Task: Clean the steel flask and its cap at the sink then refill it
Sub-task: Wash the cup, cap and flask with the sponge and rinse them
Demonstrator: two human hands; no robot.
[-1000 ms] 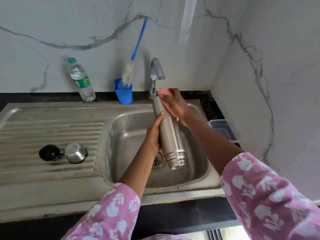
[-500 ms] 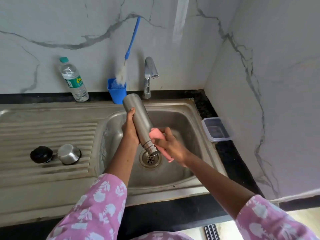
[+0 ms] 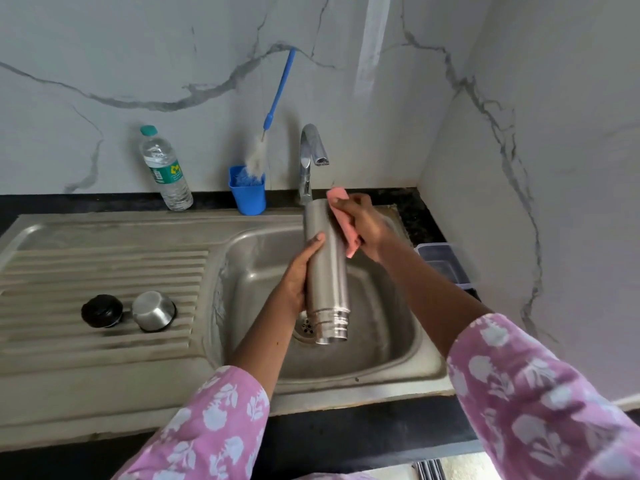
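steel flask (image 3: 327, 268) 1 | hands 2: left hand (image 3: 297, 282), right hand (image 3: 367, 226) | cloth (image 3: 338, 194) 1

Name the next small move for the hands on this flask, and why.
Probably draw the pink sponge in the right hand down the steel flask toward its threaded neck. The sponge sits at the upturned base; the left hand grips the middle, mouth down over the drain.

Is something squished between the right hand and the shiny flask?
Yes. A pink sponge sits between the right hand and the flask, pressed against the end nearest the tap. The left hand holds the flask directly, with nothing in between.
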